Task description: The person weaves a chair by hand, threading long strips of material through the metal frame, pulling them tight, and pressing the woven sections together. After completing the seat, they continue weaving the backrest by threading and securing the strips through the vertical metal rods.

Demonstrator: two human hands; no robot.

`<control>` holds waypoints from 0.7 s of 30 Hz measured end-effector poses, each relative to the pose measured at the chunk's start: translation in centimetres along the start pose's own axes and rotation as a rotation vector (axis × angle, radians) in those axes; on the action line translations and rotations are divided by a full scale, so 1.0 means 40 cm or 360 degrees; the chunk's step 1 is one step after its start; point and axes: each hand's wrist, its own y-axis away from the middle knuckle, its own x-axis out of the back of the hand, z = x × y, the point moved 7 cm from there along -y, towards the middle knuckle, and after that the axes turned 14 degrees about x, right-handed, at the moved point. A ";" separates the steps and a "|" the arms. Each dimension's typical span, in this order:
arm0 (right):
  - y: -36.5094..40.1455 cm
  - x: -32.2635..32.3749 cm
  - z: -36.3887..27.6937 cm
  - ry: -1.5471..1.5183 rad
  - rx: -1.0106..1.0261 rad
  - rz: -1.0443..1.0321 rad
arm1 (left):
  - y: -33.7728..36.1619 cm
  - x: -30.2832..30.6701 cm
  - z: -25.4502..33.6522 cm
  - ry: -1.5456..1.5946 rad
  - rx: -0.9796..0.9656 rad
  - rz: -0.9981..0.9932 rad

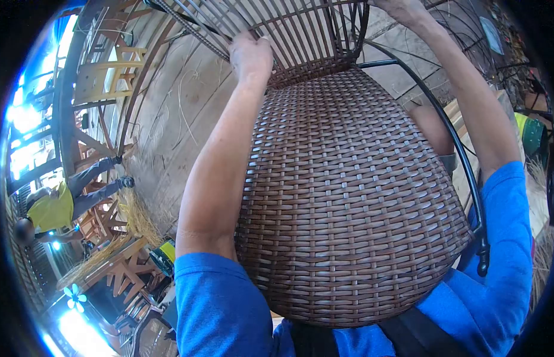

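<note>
A brown woven wicker chair (348, 196) lies against my body, its broad woven panel facing up. Farther off, its back (306, 35) is formed of long, spaced strands. My left hand (251, 53) is closed at the left part of these strands, the fingertips hidden behind the knuckles. At the top edge, beside the right end of the back, my right hand (402, 9) is cut off by the view, so its fingers cannot be made out. A black metal armrest (446, 119) curves down the right side, under my right forearm.
Loose strands lie on the grey floor (175, 113). At left, a person in a yellow shirt (53, 208) is near wooden frames (110, 77). Dried fibre (134, 214) lies below that person's feet. Dark strands (461, 35) tangle at upper right.
</note>
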 end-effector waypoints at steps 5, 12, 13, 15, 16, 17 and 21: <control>0.007 0.009 0.028 0.0115 -0.0090 -0.0086 | -0.015 -0.013 -0.035 0.0316 0.0321 -0.0346; -0.075 -0.009 -0.055 0.0049 -0.0037 -0.0142 | -0.069 0.095 -0.021 0.0177 0.0097 -0.0361; -0.076 0.000 -0.062 0.0028 -0.0010 -0.0125 | -0.101 0.121 -0.022 0.0090 -0.0035 -0.0202; -0.076 0.032 -0.079 -0.0012 0.0049 -0.0092 | -0.111 0.142 0.027 -0.0247 -0.0197 -0.0147; -0.071 0.038 -0.068 0.0036 -0.0037 -0.0120 | -0.109 0.145 0.042 -0.0420 -0.0272 -0.0131; -0.067 0.045 -0.064 0.0044 -0.0053 -0.0140 | -0.112 0.132 0.036 -0.0484 -0.0236 -0.0197; -0.040 0.058 -0.039 0.0063 -0.0037 -0.0124 | -0.130 0.088 0.023 -0.0621 -0.0219 -0.0270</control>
